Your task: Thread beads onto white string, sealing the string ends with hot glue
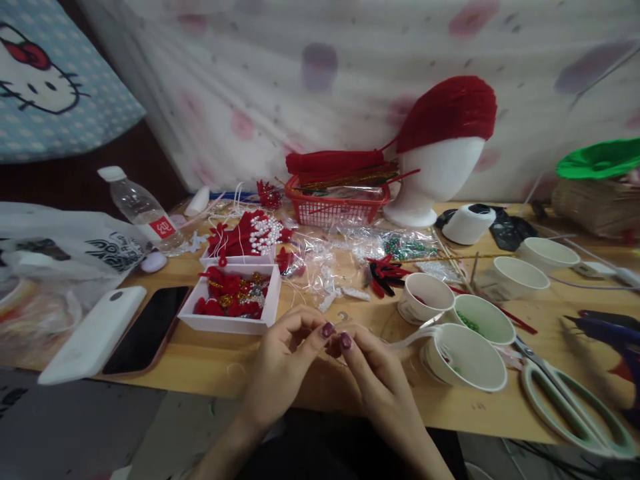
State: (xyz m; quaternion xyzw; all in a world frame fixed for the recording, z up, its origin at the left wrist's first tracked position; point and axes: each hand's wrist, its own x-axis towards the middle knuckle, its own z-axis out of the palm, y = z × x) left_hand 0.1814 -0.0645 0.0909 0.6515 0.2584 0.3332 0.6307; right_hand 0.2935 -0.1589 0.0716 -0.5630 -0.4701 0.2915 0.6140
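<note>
Pinching nearly closed, both hands (287, 360) (376, 367) grip a small item (333, 345), kind unclear.

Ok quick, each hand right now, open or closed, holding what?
Left hand: closed in a pinch; anything held is too small to tell.
Right hand: also pinched closed; what it holds can't be told.

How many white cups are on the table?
5. By the right hand: a back cup, a cup with green beads and a front cup. Farther back on the right: a fourth cup and a fifth cup. Any nested inside would be hidden.
</note>
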